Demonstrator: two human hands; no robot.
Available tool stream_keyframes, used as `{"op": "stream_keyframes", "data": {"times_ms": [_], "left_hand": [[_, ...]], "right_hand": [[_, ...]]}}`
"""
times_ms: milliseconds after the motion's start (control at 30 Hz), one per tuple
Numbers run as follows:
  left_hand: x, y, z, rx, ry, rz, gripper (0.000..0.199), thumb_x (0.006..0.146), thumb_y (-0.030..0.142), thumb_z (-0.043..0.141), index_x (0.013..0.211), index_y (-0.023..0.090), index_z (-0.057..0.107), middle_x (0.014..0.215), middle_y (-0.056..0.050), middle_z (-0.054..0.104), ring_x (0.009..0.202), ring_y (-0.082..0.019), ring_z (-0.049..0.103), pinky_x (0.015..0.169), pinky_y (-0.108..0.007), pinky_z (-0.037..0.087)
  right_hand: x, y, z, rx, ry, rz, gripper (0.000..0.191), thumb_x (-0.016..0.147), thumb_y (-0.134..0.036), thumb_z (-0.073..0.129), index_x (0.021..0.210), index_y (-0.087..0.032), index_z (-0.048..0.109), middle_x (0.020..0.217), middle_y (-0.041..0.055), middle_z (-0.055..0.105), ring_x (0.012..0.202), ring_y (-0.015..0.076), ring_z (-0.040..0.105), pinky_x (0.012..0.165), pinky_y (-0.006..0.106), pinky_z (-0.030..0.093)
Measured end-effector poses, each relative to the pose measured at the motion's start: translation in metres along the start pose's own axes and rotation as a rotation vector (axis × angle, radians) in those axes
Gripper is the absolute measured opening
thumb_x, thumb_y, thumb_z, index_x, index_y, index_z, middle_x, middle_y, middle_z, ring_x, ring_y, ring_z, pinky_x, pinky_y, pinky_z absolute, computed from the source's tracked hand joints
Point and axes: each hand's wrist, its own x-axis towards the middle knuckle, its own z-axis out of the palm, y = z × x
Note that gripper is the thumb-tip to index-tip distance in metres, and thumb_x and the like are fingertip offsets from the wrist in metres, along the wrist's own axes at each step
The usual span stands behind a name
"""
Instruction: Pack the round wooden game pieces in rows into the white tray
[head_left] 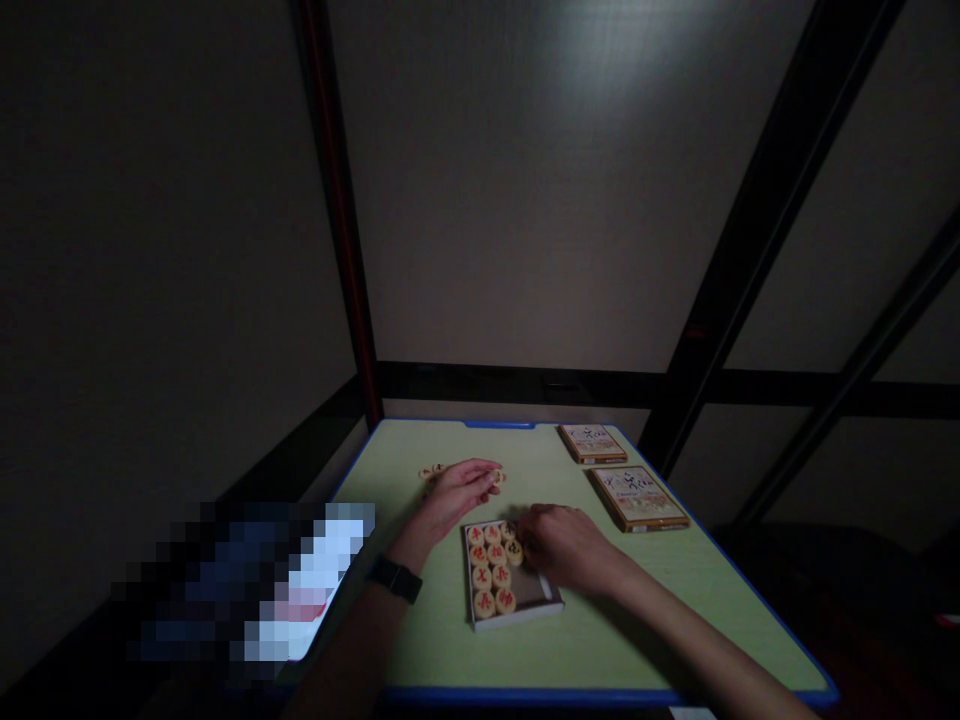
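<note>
An open shallow box [516, 622] stands on the green table, with round wooden pieces [493, 552] in rows on its left side. Most pieces bear red characters; a couple near the upper middle bear black ones. My right hand [566, 545] is over the box's upper right part, fingers curled down; what its fingertips hold, if anything, is hidden. Beyond the box, my left hand [463, 492] has its fingers together around a round wooden piece [496, 478]. A few more loose pieces [426, 473] lie partly hidden behind the left hand.
Two closed flat boxes with printed lids, one farther [592, 443] and one nearer [639, 497], lie along the table's right side. The green table [615, 650] has a blue rim. A pixelated bright area is at the left edge. Dark-framed walls rise behind.
</note>
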Motion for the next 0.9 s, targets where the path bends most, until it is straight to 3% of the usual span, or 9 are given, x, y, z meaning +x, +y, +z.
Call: {"op": "stream_keyframes", "data": {"times_ms": [433,900], "left_hand": [[-0.001,0.000,0.001,0.005,-0.021,-0.005,0.037,0.064,0.031,0.090,0.093,0.014,0.073,0.094,-0.007,0.071,0.076,-0.012,0.063,0.069,-0.023,0.043],[0.001,-0.001,0.001,0.033,-0.030,-0.007,0.041,0.063,0.035,0.090,0.094,0.015,0.073,0.093,-0.006,0.070,0.076,-0.011,0.062,0.070,-0.023,0.043]], "right_hand": [[0.001,-0.008,-0.012,-0.083,-0.104,-0.032,0.021,0.074,-0.020,0.062,0.093,-0.019,0.073,0.102,0.0126,0.075,0.088,0.0264,0.070,0.064,0.029,0.041],[-0.001,-0.013,-0.013,-0.153,-0.084,0.053,0.023,0.081,-0.027,0.065,0.099,-0.017,0.074,0.105,0.0150,0.074,0.097,0.0287,0.069,0.076,0.032,0.048]]}}
